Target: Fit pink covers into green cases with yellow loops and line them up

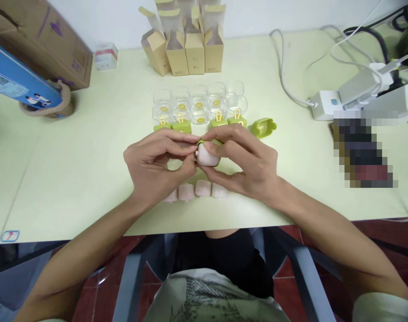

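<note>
My left hand [157,165] and my right hand [244,161] meet over the middle of the pale table [73,170]. Together they pinch a small pale pink piece [206,156] fitted against a green part [204,142]. Fingers of both hands are closed on it. Just below my hands, a row of several more pale pink pieces [197,190] lies on the table. Beyond my hands stands a row of green pieces with yellow loops [197,123]. Behind those are several clear plastic cases [199,103]. One green piece [263,127] lies alone to the right.
Several open tan cartons [185,49] stand at the back. A cardboard box [39,40], a blue item [19,80] and a tape roll [56,105] sit at the far left. White chargers and cables [351,89] crowd the right side. A small white box [106,56] rests near the wall.
</note>
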Demonstrator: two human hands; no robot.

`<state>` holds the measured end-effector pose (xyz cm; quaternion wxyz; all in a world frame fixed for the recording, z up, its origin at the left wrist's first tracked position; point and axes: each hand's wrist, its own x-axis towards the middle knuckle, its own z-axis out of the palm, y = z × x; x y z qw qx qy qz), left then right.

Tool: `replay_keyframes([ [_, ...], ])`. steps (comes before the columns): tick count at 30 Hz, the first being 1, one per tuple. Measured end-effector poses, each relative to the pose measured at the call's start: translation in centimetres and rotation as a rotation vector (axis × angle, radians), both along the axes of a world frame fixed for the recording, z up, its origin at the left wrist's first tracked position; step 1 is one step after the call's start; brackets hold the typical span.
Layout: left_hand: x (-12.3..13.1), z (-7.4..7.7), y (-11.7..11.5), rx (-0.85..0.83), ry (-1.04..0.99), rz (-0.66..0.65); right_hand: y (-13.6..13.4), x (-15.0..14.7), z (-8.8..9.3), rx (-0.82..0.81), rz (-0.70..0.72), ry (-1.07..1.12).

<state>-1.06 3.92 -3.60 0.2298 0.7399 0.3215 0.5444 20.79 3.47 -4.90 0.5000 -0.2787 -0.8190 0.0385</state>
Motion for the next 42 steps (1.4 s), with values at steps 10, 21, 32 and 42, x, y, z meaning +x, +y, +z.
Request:
replay_keyframes([
  [10, -0.2, -0.2, 1.0, -0.017, -0.046, -0.092, 0.4, -0.2, 0.2, -0.039, 0.012, 0.038],
  [21, -0.1, -0.5, 0.6, -0.098, -0.049, -0.099, 0.3, -0.3, -0.3, 0.075, -0.035, -0.019],
  [32, 0.0, -0.4, 0.6, -0.128, -0.065, -0.095, 0.2, -0.3, 0.3, -0.211, 0.016, 0.028],
  [42, -0.4, -0.5, 1.0, -0.055, 0.044, -0.097, 0.0, -0.4, 0.5, -0.408, 0.064, 0.210],
])
